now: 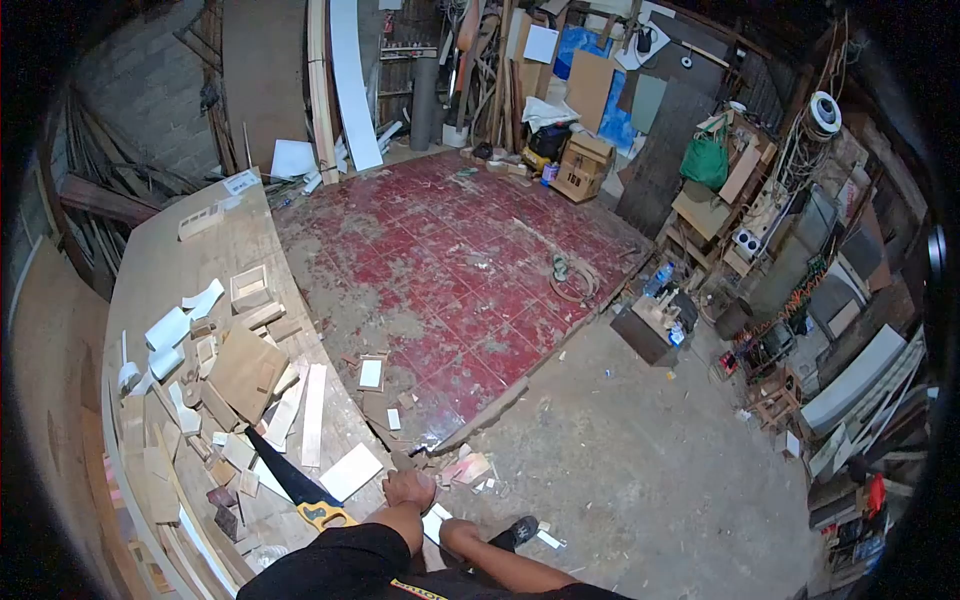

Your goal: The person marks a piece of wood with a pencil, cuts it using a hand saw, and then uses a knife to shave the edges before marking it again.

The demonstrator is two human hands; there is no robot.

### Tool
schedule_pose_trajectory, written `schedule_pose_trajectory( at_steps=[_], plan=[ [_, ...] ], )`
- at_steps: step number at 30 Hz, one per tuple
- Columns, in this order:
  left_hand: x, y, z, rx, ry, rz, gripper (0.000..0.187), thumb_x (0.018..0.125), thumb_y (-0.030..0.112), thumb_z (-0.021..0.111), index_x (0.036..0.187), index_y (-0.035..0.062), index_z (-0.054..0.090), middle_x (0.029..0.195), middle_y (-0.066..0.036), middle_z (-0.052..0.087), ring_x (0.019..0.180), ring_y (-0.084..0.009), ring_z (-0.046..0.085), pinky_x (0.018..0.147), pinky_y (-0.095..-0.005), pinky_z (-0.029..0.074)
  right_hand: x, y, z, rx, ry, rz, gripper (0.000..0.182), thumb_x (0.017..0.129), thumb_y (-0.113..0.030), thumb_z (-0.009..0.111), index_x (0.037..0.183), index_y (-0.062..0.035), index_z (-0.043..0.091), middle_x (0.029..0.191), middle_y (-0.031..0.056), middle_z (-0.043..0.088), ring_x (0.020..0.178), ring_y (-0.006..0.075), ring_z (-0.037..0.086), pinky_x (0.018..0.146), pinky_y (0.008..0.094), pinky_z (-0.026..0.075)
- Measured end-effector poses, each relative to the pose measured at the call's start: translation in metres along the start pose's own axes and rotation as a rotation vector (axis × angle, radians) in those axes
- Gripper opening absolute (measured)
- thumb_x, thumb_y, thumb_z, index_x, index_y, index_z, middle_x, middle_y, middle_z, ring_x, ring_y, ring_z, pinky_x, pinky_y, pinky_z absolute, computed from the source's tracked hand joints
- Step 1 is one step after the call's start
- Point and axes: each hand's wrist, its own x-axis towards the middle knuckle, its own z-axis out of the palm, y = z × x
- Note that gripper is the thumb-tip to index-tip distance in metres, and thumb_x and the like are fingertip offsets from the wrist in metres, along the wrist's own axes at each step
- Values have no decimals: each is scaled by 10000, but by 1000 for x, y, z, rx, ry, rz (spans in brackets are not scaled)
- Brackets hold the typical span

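My left hand [408, 488] has its fingers curled in, just beyond the right edge of the workbench. What it grips, if anything, is hidden. Close below it, a narrow white board piece [436, 521] lies between my two hands. My right hand [459, 536] is closed at the right side of that piece, its fingers mostly hidden. A handsaw [283, 468] with a yellow handle rests on the workbench [345, 425], left of my left hand. A white rectangular panel [351, 472] lies near the saw's handle.
Wood offcuts and a square wooden board [247, 374] crowd the workbench. A red tiled floor [440, 270] stretches ahead, with a raised edge. To the right stands a dark box [643, 335] with bottles on it. A small white-centred frame [371, 373] lies beside the bench.
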Motion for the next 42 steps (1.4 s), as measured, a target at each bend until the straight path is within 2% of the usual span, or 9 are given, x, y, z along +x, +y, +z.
schedule_pose_trajectory(
  at_steps=[1, 3, 5, 10, 13, 14, 21, 35, 42],
  plan=[
    [0, 1, -3, -3, 9, -5, 588, 830, 486, 519, 1183, 37, 657, 1239, -154, 620, 1177, -333, 519, 992, -469, 401, -12, -2, -16, 177, 181, -65, 198, 829, -252, 718, 996, -164, 779, 1094, 11, 734, 908, 210, 717, 682, 455, 568],
    [-3, 2, -10, -2, -61, 3, 575, 821, 490, 529, 1161, 46, 662, 1226, -157, 623, 1173, -342, 523, 985, -487, 411, -25, -6, -46, 121, 42, -39, 276, 793, -274, 751, 1053, -182, 762, 1061, -2, 737, 867, 197, 716, 686, 392, 573],
    [-2, 1, -7, -16, -15, 30, 555, 812, 485, 546, 1130, 47, 670, 1217, -157, 624, 1175, -348, 521, 972, -495, 421, -40, -14, -65, -192, -211, 60, 215, 909, -302, 604, 1062, -244, 743, 1090, -28, 714, 943, 169, 683, 769, 428, 532],
    [-3, 3, -11, 9, -14, 26, 566, 830, 526, 542, 1130, 65, 674, 1201, -136, 636, 1177, -316, 519, 974, -465, 399, -20, -20, -71, -411, -273, 49, 259, 898, -301, 598, 1078, -182, 740, 1147, 34, 711, 1044, 252, 678, 852, 443, 531],
    [2, 1, -9, 56, -51, 9, 616, 850, 588, 515, 1166, 80, 662, 1210, -115, 638, 1178, -281, 518, 975, -430, 384, -147, 34, -128, -93, 65, -335, 273, 887, -262, 595, 1080, -128, 737, 1205, 111, 689, 1098, 298, 667, 849, 461, 539],
    [2, 2, -9, 56, -65, 2, 613, 852, 588, 513, 1171, 86, 662, 1216, -109, 637, 1180, -279, 517, 975, -429, 384, -121, 33, -108, -3, 79, -320, 265, 863, -200, 599, 1056, -86, 739, 1188, 177, 681, 1086, 337, 672, 818, 486, 552],
    [-4, 5, -17, 71, -61, 1, 611, 858, 580, 506, 1206, 101, 653, 1247, -102, 625, 1196, -271, 504, 993, -415, 374, -156, 33, -72, 48, 484, -335, 226, 853, -180, 578, 918, -65, 761, 949, 163, 742, 837, 332, 737, 602, 502, 566],
    [-3, 6, -16, 71, -75, -3, 617, 838, 593, 526, 1176, 97, 665, 1214, -98, 638, 1189, -280, 505, 997, -422, 373, -74, 37, -34, 251, 555, -442, 236, 871, -185, 538, 832, -19, 702, 881, 257, 710, 801, 383, 729, 616, 486, 577],
    [-1, 5, -9, 2, -42, -2, 584, 825, 549, 549, 1131, 71, 686, 1195, -131, 645, 1181, -310, 518, 988, -445, 390, -53, 13, -50, 45, 124, -304, 249, 883, -201, 570, 965, -55, 754, 1038, 190, 724, 923, 331, 720, 648, 535, 560]
  ],
)
